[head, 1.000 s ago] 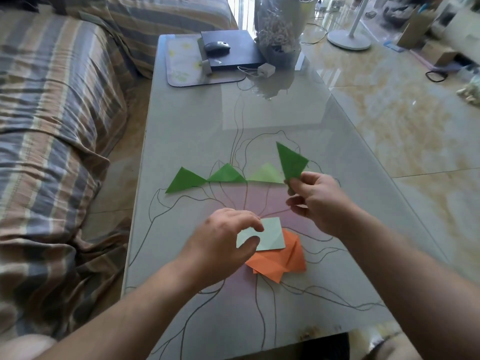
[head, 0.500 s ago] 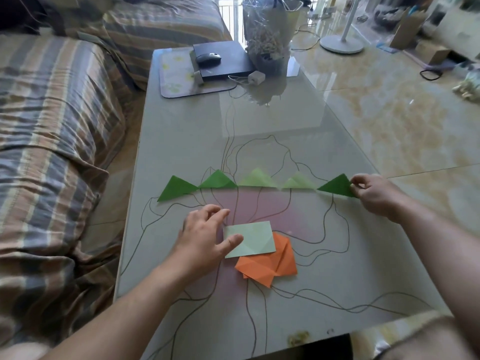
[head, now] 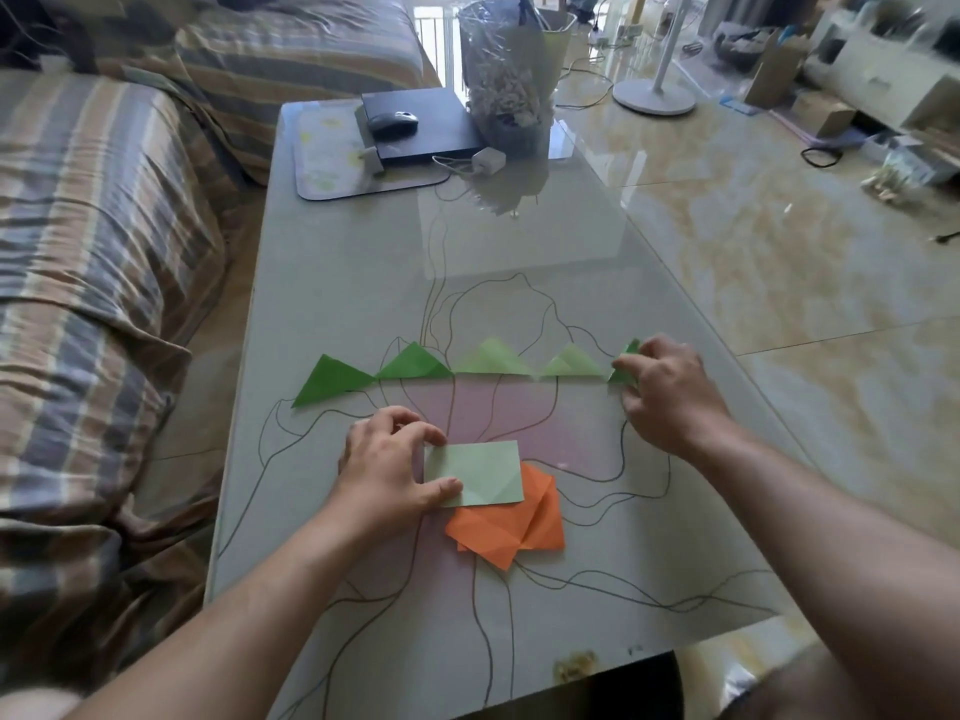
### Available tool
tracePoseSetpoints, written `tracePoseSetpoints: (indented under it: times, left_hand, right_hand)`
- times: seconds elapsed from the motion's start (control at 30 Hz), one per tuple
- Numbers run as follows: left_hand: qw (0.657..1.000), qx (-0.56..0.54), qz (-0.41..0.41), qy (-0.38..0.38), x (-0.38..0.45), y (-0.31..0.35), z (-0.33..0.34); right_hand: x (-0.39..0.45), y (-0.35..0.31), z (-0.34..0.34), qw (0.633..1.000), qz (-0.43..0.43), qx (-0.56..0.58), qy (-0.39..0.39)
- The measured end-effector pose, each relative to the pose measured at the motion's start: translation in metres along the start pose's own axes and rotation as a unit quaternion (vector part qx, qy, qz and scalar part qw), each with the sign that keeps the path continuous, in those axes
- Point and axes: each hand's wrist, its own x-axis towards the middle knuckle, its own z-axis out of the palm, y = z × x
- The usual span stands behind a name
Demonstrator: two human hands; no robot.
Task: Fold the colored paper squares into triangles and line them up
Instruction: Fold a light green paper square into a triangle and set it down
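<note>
Sofa [head: 93, 262]: striped cover, along the left side of the table.
Table [head: 363, 272]: glossy top with a drawn flower pattern of thin lines and a pink area in the middle.
Mat [head: 322, 158]: at the far left of the table, pale with yellow marks.
Black box [head: 431, 124]: flat, partly on the mat; a computer mouse [head: 392, 121] lies on it.
White charger [head: 488, 161]: just near of the black box, with a thin cable.
Wrapped bouquet [head: 506, 70]: at the far end of the table, right of the black box.
First triangle [head: 330, 384]: dark green, leftmost in the row, tilted a little.
Second triangle [head: 413, 363]: dark green, its corner touching the first one.
Left hand [head: 387, 472]: near the middle of the table; fingers curled a little, thumb and fingertips resting on the left edge of the pale green square.
Pale green square [head: 475, 472]: unfolded, flat, lying over the orange sheets.
Orange sheets [head: 511, 532]: a small pile with creases, partly under the pale green square.
Third triangle [head: 493, 358]: light green, in the middle of the row.
Fourth triangle [head: 571, 363]: light green, right of the third.
Fifth triangle [head: 623, 366]: dark green, right end of the row, mostly hidden by the right hand.
Right hand [head: 670, 394]: fingers bent down on the fifth triangle, pinching it at the table surface.
Fan base [head: 653, 98]: white, round, on the shiny floor far right.
</note>
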Motion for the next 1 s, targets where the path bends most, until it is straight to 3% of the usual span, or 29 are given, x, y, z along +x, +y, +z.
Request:
tracePoseSetpoints:
  times: [0.1, 0.17, 0.23, 0.27, 0.33, 0.47, 0.63, 0.77, 0.87, 1.0]
  left_hand:
    - [1.0, -0.012, 0.002, -0.008, -0.002, 0.002, -0.003]
    - [1.0, -0.024, 0.01, -0.009, -0.005, 0.005, -0.007]
    - [0.998, -0.052, 0.015, -0.013, -0.01, 0.011, -0.01]
    - [0.997, -0.075, 0.016, -0.012, -0.012, 0.013, -0.012]
    - [0.988, -0.151, 0.013, -0.014, -0.018, 0.017, -0.018]
    - [0.923, -0.38, -0.012, -0.051, -0.032, 0.026, -0.039]
    - [0.847, -0.523, -0.087, -0.038, -0.034, 0.025, -0.06]
    - [0.769, -0.62, -0.152, -0.024, -0.024, 0.027, -0.067]
    - [0.745, -0.642, -0.175, -0.048, -0.022, 0.029, -0.071]
    - [0.714, -0.672, -0.193, -0.049, -0.023, 0.03, -0.075]
  right_hand:
    - [-0.017, -0.036, -0.02, 0.996, -0.048, 0.076, 0.023]
    - [-0.036, -0.067, -0.032, 0.981, -0.042, 0.184, -0.045]
    - [-0.056, -0.094, -0.034, 0.932, -0.015, 0.326, -0.156]
    - [-0.063, -0.103, -0.031, 0.912, -0.01, 0.361, -0.196]
    - [-0.071, -0.115, -0.024, 0.906, -0.021, 0.364, -0.214]
    - [-0.075, -0.116, -0.018, 0.924, -0.02, 0.348, -0.159]
    - [-0.086, -0.122, -0.017, 0.834, -0.019, 0.519, -0.187]
    - [-0.092, -0.131, -0.024, 0.797, -0.05, 0.558, -0.227]
    - [-0.094, -0.134, -0.025, 0.766, -0.03, 0.597, -0.236]
    - [-0.091, -0.136, -0.024, 0.753, 0.001, 0.618, -0.226]
